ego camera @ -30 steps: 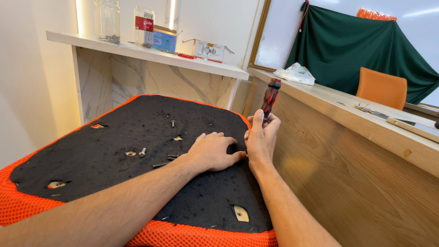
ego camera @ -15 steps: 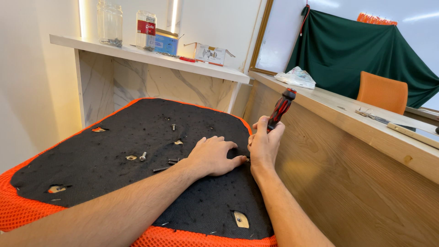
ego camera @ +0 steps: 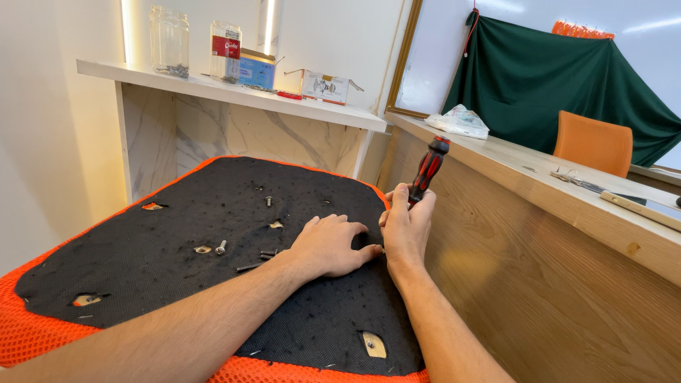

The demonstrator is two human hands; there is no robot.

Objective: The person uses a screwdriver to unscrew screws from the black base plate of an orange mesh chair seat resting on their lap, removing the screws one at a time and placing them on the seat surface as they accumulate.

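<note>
An upturned chair seat [ego camera: 177,234] with a black fabric underside and an orange mesh rim lies in front of me. My right hand [ego camera: 406,225] grips a red and black screwdriver [ego camera: 428,169], handle pointing up and to the right, at the seat's right side. The tip is hidden behind my fingers. My left hand [ego camera: 328,245] rests palm down on the black fabric, touching my right hand, holding nothing. Loose screws [ego camera: 221,247] and small dark bolts [ego camera: 250,267] lie on the fabric left of that hand.
A wooden counter [ego camera: 539,234] runs along the right, with a white plastic bag [ego camera: 460,120] and tools [ego camera: 574,181] on top. A white shelf [ego camera: 234,92] behind carries glass jars and small boxes. An orange chair [ego camera: 594,145] and a green cloth [ego camera: 553,78] stand far right.
The screwdriver handle has tilted further to the right and shifted right. My left hand stays flat on the fabric. The view has moved slightly.
</note>
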